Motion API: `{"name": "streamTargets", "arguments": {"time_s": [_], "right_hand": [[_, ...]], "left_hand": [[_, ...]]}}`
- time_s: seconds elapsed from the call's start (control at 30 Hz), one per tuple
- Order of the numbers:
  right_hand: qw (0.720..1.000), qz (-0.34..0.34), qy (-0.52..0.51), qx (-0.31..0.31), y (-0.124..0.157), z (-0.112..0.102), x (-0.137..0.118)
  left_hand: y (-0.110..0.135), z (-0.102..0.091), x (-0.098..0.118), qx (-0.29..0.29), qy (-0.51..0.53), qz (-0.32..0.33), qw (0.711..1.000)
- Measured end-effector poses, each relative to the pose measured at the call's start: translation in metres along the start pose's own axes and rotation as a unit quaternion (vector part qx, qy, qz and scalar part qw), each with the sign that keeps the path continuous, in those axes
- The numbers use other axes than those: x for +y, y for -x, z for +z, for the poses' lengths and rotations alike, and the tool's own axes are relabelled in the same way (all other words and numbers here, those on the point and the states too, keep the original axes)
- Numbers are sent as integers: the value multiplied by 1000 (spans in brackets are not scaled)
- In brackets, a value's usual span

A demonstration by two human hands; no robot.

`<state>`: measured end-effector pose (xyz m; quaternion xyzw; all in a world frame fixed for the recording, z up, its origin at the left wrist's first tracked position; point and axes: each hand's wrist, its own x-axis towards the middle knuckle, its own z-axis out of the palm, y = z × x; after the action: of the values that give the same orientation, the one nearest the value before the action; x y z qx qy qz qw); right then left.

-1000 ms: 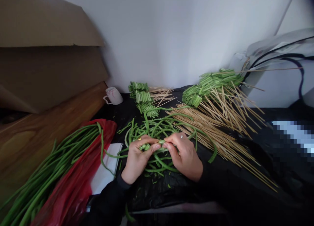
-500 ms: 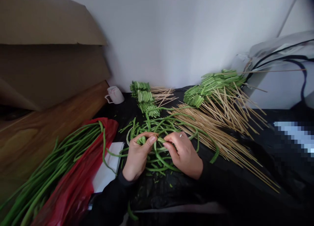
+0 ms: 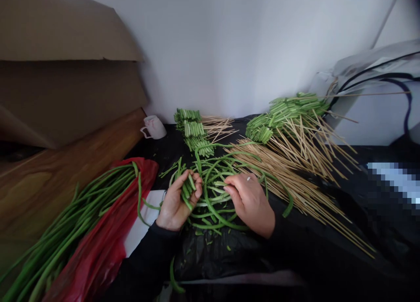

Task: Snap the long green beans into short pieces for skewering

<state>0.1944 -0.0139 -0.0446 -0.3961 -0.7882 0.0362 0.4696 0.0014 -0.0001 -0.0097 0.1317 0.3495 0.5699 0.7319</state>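
My left hand (image 3: 177,202) is turned palm up, its fingers curled round several short green bean pieces (image 3: 187,189). To its right, my right hand (image 3: 252,202), with a ring on one finger, is closed in a pinch at a long green bean (image 3: 219,189) over the loose heap. Between and below both hands lies that heap of long green beans (image 3: 226,223), curled and tangled, with small scraps about it. Just behind the heap sit bundles of cut bean pieces threaded on sticks (image 3: 195,129).
Loose bamboo skewers (image 3: 288,184) lie to the right, and more skewered beans (image 3: 295,109) are piled behind them. At the left, a red plastic bag (image 3: 98,245) holds long beans beside white paper (image 3: 144,225). A white mug (image 3: 155,128) and a cardboard box (image 3: 72,88) stand farther back.
My hands have come apart. The left has moved left and turned palm up, showing the cut pieces in it. The right has shifted slightly to the right.
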Motion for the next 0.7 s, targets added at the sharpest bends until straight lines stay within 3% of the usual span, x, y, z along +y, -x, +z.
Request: {"name": "streamTargets", "arguments": {"time_s": [0.13, 0.3, 0.7], "right_hand": [[999, -32, 31, -7, -1, -1, -2], [997, -54, 50, -13, 0, -2, -2], [995, -81, 38, -54, 1, 1, -3]], "left_hand": [[3, -1, -10, -75, -128, 20, 989], [5, -6, -21, -90, -346, 99, 929], [10, -7, -22, -138, -433, 92, 886]]}}
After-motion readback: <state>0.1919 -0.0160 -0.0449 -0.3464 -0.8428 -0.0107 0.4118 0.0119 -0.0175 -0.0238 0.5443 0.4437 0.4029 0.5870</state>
